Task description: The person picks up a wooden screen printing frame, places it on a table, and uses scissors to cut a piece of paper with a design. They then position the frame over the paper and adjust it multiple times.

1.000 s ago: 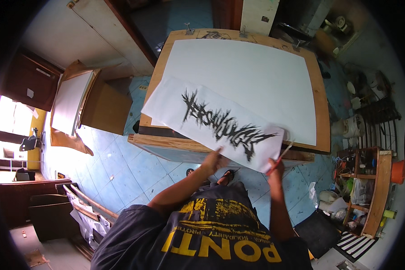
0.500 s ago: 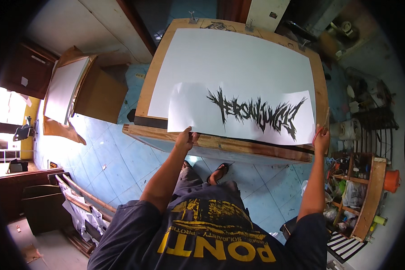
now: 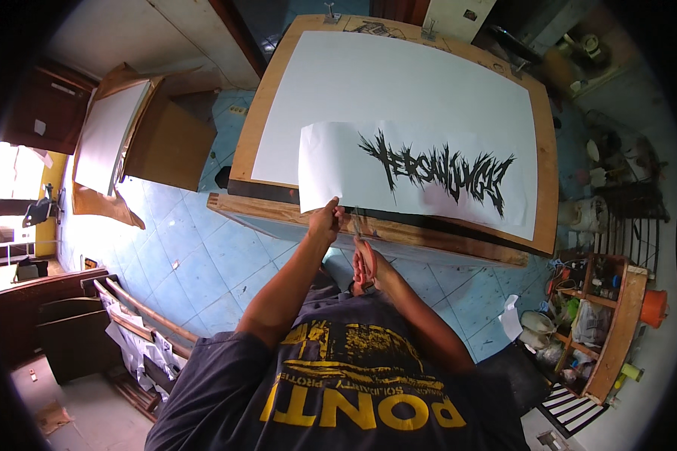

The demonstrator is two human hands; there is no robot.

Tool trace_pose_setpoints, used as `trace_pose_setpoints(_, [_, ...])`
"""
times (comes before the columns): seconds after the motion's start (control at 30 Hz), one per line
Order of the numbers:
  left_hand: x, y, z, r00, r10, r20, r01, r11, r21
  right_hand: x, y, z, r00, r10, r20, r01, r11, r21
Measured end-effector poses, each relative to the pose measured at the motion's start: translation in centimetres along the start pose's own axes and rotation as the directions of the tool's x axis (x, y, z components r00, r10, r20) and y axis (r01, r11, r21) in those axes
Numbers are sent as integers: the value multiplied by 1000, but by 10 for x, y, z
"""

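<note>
My left hand (image 3: 327, 220) pinches the near edge of a white paper strip (image 3: 322, 165) between thumb and fingers. Jagged black lettering (image 3: 436, 173) covers the strip's right part, and its left part is blank and slightly curled. Close beside, my right hand (image 3: 377, 272) grips scissors (image 3: 365, 252) with red-orange handles. Their blades point away from me, toward the strip's near edge; whether they touch the paper I cannot tell. Beneath the strip, a large white sheet (image 3: 399, 79) lies on a brown wooden board (image 3: 544, 150).
Metal clips (image 3: 331, 11) sit along the board's far edge. The board rests on a wood-edged table (image 3: 459, 248). A wooden shelf (image 3: 617, 338) with bags and small items stands right, near a white scrap (image 3: 510, 319). Cardboard (image 3: 169, 146) leans at left above blue floor tiles (image 3: 195, 248).
My right hand with the scissors has come from the strip's right end to beside my left hand. The strip and my left hand have shifted slightly right and away from me.
</note>
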State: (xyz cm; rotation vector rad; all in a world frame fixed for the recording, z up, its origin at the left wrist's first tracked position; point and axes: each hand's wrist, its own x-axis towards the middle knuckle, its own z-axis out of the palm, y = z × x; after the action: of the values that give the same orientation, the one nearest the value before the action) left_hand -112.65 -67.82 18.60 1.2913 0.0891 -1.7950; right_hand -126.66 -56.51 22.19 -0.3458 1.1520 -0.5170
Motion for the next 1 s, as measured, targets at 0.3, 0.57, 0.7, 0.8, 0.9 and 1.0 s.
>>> trace_pose_setpoints(0.3, [-5,-11,-10,1000,27,12,-27,1000,8,31,-29,15,992,-40,-122,38,999,-20])
trace_pose_setpoints(0.57, [-7,-16,-8,995,84,-57,-83,996,24,26,-38,21,977,-141,-157,137,990,-41])
trace_pose_setpoints(0.7, [-18,-19,-13,997,80,-23,-79,995,64,36,-51,12,974,-228,-5,228,973,41])
trace_pose_setpoints(0.8, [-30,-21,-7,996,83,-29,-80,994,69,42,-48,7,984,-173,-47,174,984,21])
trace_pose_setpoints(0.9, [-34,-17,-7,996,88,-16,-88,995,39,41,-49,11,969,-214,-125,203,975,-95])
trace_pose_setpoints(1.0, [-38,-17,-11,996,92,-20,-92,996,8,26,-60,15,968,-246,-44,236,959,-159])
